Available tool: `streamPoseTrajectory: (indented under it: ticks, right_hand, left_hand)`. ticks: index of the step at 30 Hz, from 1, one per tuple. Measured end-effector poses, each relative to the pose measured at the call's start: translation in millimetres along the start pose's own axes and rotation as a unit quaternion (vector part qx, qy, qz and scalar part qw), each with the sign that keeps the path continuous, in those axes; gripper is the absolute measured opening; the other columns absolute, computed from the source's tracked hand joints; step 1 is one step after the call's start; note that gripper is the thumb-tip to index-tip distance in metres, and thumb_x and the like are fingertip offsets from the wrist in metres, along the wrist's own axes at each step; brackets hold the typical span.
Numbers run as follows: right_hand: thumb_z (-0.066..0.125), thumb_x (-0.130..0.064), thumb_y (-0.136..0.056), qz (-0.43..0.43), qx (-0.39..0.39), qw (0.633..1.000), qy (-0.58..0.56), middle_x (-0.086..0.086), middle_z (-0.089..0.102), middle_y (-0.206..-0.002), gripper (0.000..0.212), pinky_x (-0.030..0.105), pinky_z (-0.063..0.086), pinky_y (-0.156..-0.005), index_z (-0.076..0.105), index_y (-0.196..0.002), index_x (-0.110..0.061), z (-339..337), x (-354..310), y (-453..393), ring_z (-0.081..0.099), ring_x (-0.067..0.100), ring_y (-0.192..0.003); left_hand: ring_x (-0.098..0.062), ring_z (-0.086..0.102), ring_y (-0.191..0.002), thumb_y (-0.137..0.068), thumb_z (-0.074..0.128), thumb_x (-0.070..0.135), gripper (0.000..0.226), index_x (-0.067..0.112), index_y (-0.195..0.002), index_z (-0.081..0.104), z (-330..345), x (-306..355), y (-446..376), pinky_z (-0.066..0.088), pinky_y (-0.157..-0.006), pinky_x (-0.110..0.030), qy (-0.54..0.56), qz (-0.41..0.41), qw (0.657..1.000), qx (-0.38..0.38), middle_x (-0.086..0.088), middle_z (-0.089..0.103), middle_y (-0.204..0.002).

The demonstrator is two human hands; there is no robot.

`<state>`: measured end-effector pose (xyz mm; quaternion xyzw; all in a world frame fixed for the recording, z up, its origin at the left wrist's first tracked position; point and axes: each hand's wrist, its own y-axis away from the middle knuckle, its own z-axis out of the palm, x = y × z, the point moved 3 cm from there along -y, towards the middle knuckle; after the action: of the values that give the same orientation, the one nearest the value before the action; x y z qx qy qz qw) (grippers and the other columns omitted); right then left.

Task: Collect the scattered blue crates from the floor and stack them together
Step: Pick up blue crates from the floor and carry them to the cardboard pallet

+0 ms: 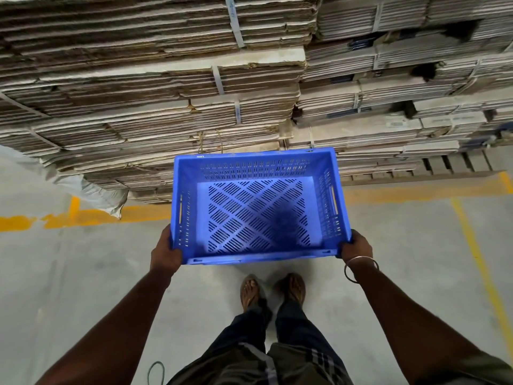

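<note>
Blue crate [255,207] held upright above floor [83,273] | left hand [165,252], right hand [356,247]: fingers curled round near corners

Grey concrete floor [83,287], w/ worn orange-yellow painted lines [91,215] running across it and a thinner yellow line [480,262] on the right going toward the camera. On it: tall stacks of strapped, flattened cardboard [155,87] at the back, the right-hand stacks sitting on a wooden pallet [455,165], plus a white woven sack [91,190] just beside the left stack's base. Person's two sandalled feet [273,290] stand near centre; a bit of green cord [155,370] lies at bottom left.
</note>
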<state>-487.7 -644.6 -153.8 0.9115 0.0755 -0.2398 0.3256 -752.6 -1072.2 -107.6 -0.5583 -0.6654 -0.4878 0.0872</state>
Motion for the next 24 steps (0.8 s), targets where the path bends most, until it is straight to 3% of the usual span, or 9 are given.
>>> streamPoseTrajectory:
  ticks: [6, 12, 16, 19, 22, 24]
  right_hand:
    - [0.057, 0.001, -0.075, -0.004, 0.015, 0.998, -0.054, 0.012, 0.070, -0.083, 0.037, 0.049, 0.060, -0.071, 0.069, -0.103, -0.019, -1.9, -6.8, 21.2, 0.067, 0.035, -0.073]
    - [0.058, 0.000, -0.081, -0.020, 0.033, 0.997, -0.073, 0.013, 0.068, -0.085, 0.030, 0.048, 0.059, -0.074, 0.068, -0.104, -0.016, -4.6, -7.7, 29.5, 0.064, 0.036, -0.077]
    - [0.059, -0.006, -0.083, -0.037, 0.036, 0.996, -0.076, 0.009, 0.069, -0.086, 0.028, 0.051, 0.058, -0.076, 0.067, -0.105, -0.021, -2.1, -3.7, 26.5, 0.066, 0.035, -0.079]
    - [0.059, -0.007, -0.085, -0.036, 0.042, 0.995, -0.077, 0.010, 0.070, -0.090, 0.028, 0.045, 0.056, -0.079, 0.067, -0.110, -0.017, -3.7, -9.3, 23.7, 0.064, 0.035, -0.084]
    - [0.057, -0.008, -0.087, -0.035, 0.036, 0.996, -0.071, 0.012, 0.068, -0.094, 0.028, 0.035, 0.048, -0.076, 0.065, -0.113, -0.014, -3.5, -13.6, 21.1, 0.061, 0.034, -0.085]
    - [0.056, -0.009, -0.089, -0.034, 0.030, 0.997, -0.061, 0.013, 0.067, -0.094, 0.027, 0.035, 0.046, -0.075, 0.063, -0.114, -0.013, -0.6, -14.9, 20.6, 0.060, 0.034, -0.085]
  left_hand:
    - [-0.025, 0.062, -0.113, -0.065, 0.049, 0.016, 0.077, 0.042, -0.138, 0.047, -4.0, 5.1, 10.7, 0.054, -0.093, -0.046, 0.007, 0.016, 1.000, 0.006, 0.005, 0.064, -0.125]
    - [-0.023, 0.063, -0.107, -0.063, 0.043, 0.014, 0.077, 0.065, -0.120, 0.046, -3.4, 4.5, 23.6, 0.055, -0.090, -0.046, 0.005, 0.025, 0.999, 0.036, 0.010, 0.065, -0.118]
    - [-0.023, 0.062, -0.105, -0.063, 0.043, 0.010, 0.083, 0.049, -0.136, 0.048, -0.8, -1.8, 25.6, 0.055, -0.089, -0.043, 0.021, 0.034, 0.998, 0.047, 0.008, 0.065, -0.118]
    - [-0.022, 0.062, -0.108, -0.073, 0.048, -0.004, 0.079, 0.035, -0.142, 0.049, 1.1, -0.7, 17.1, 0.052, -0.085, -0.033, 0.026, 0.034, 0.998, 0.041, 0.005, 0.065, -0.124]
    - [-0.019, 0.061, -0.109, -0.077, 0.047, -0.011, 0.079, 0.035, -0.140, 0.051, -0.1, 6.4, 5.4, 0.048, -0.073, -0.021, 0.023, 0.023, 0.999, 0.030, 0.005, 0.064, -0.125]
    - [-0.020, 0.060, -0.110, -0.079, 0.048, -0.009, 0.077, 0.037, -0.140, 0.050, -1.0, 10.7, 0.0, 0.049, -0.073, -0.023, 0.028, 0.014, 0.999, 0.023, 0.006, 0.063, -0.125]
